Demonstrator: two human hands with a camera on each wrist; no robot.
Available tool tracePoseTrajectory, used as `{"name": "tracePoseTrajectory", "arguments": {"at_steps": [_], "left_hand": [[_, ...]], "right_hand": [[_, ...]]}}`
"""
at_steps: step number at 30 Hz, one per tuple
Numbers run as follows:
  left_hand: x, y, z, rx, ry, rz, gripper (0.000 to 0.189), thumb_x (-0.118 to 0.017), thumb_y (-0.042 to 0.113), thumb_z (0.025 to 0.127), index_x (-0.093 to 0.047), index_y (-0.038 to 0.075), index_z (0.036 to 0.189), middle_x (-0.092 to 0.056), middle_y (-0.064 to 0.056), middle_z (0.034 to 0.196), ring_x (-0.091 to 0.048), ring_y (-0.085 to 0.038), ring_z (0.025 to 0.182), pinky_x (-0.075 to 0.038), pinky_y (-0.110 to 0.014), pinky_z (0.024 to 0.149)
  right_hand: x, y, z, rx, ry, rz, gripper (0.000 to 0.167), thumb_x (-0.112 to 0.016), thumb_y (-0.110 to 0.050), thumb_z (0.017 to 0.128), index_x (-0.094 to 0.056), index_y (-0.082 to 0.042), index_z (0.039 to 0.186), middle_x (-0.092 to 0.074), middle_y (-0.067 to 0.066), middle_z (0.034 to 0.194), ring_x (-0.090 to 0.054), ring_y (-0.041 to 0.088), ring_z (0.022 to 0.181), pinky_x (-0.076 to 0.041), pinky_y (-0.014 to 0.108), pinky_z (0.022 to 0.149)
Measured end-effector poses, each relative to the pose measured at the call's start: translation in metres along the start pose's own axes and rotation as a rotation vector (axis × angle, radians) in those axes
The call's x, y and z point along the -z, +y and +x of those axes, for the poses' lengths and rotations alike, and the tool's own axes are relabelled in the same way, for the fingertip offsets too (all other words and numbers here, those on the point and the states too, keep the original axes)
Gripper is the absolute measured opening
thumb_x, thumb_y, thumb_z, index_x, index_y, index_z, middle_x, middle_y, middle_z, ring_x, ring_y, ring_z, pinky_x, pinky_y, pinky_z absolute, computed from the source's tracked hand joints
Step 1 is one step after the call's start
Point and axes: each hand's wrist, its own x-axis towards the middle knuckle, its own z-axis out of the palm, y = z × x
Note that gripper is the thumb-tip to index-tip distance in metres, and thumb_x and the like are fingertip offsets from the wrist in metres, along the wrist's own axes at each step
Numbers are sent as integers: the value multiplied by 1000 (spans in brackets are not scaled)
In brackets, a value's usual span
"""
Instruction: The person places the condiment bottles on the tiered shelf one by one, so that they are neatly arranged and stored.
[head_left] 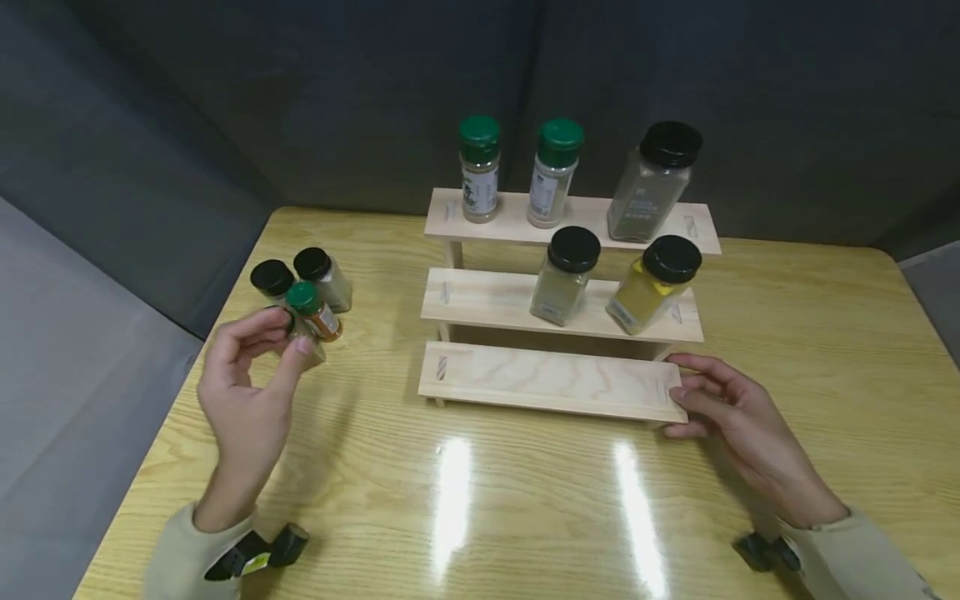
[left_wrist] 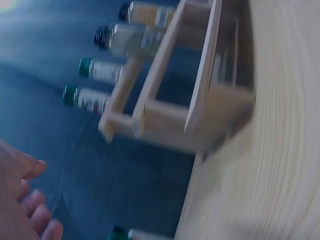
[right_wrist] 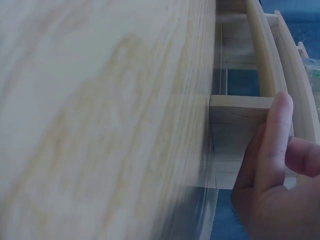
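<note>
My left hand (head_left: 251, 375) is at a small jar (head_left: 312, 348) on the table's left side, its thumb and fingers hiding much of it. The left wrist view shows that hand's fingers spread with nothing between them. Beside that jar stand a green-capped spice bottle (head_left: 321, 320) and two black-capped jars, one clear-sided (head_left: 337, 290), the other partly hidden (head_left: 272, 277). At the right end of a three-step wooden spice rack (head_left: 555, 377), my right hand (head_left: 738, 417) grips the lowest board, thumb on top; in the right wrist view its fingers (right_wrist: 272, 150) lie against the rack's end.
Two green-capped bottles (head_left: 480, 179) and a tall black-capped pepper jar (head_left: 648, 196) stand on the top step. The middle step holds a pale jar (head_left: 561, 283) and a yellow one (head_left: 647, 296). A dark curtain (head_left: 375, 108) hangs behind the wooden table (head_left: 525, 500).
</note>
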Motion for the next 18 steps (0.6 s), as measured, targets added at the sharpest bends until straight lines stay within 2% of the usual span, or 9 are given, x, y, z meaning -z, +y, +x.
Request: {"name": "tracePoseTrajectory", "arguments": {"at_steps": [2, 4, 8, 11, 14, 18], "left_hand": [[8, -6, 4, 42, 45, 54, 43, -81, -9, 89, -67, -10, 130, -66, -3, 127, -62, -22, 114, -55, -25, 98], [15, -12, 7, 105, 55, 119, 55, -85, -7, 87, -64, -5, 138, -59, 0, 134, -55, -21, 122, -51, -26, 102], [24, -21, 10, 262, 12, 223, 69, -88, -4, 87, -57, -2, 148, -51, 3, 141, -47, -16, 129, -47, -27, 104], [27, -25, 10, 352, -33, 283, 72, -88, 0, 89, -53, -2, 152, -50, 2, 144, -46, -15, 131, -46, -28, 106], [29, -29, 10, 408, -55, 309, 72, -88, 3, 91, -53, -3, 153, -52, -2, 146, -47, -16, 131, -46, -28, 107], [29, -34, 10, 450, -65, 301, 68, -87, 4, 93, -54, -2, 152, -55, -7, 146, -51, -16, 129, -47, -29, 108]], "right_hand": [[0, 0, 0, 4, -3, 3, 40, -59, 13, 107, -71, -13, 135, -69, 6, 107, -70, 15, 93, -71, 38, 74], [0, 1, 0, 9, -8, 6, 40, -59, 13, 107, -71, -13, 135, -69, 6, 107, -70, 15, 94, -71, 38, 74], [0, 1, 0, 16, -12, 7, 40, -59, 13, 107, -71, -13, 135, -69, 6, 107, -70, 16, 93, -71, 38, 74], [0, 1, 0, 13, -7, 0, 40, -59, 13, 107, -71, -13, 135, -69, 6, 107, -70, 16, 93, -71, 38, 74], [0, 1, 0, 9, -2, -9, 39, -60, 12, 107, -71, -13, 135, -68, 6, 107, -70, 16, 93, -71, 38, 74], [0, 1, 0, 9, 0, -14, 39, -60, 12, 107, -70, -12, 135, -68, 6, 107, -69, 16, 93, -71, 39, 73]]}}
